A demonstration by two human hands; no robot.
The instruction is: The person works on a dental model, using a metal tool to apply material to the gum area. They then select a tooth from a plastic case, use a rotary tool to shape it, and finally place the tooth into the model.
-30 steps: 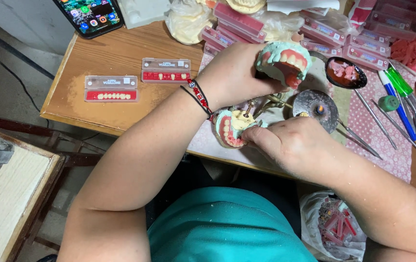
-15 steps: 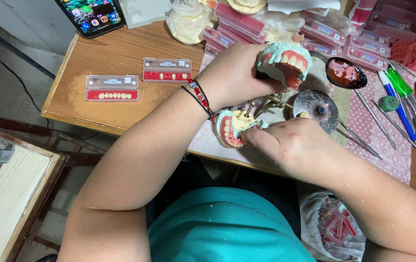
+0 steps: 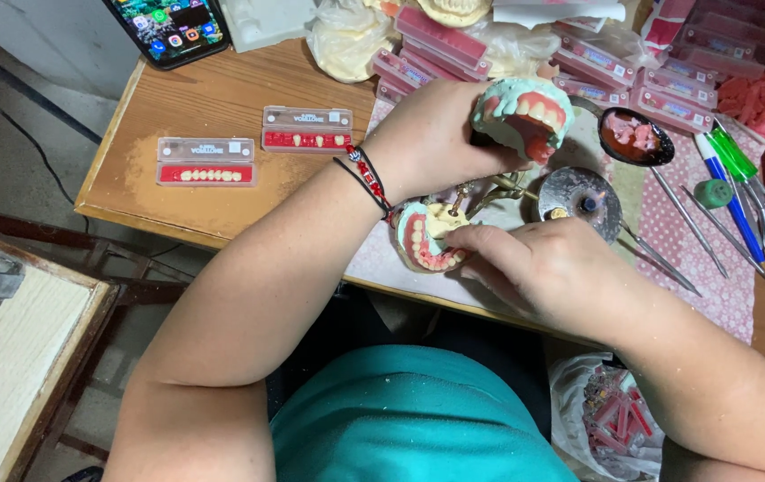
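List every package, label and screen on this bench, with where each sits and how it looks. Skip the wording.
Phone: top left table corner, lit screen with coloured icons.
Clear case: left on the wood, flat and oblong, pale teeth on a red strip, white label.
Second clear case: just right of it, red strip, label on top.
Pink cases: stacked along the table's back edge, slim, labelled.
Plastic bag: below the table edge, red sticks inside.

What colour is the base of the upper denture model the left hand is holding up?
Pale green, with pink wax gums and whitish teeth: upper denture model in the left hand, seen in the head view.
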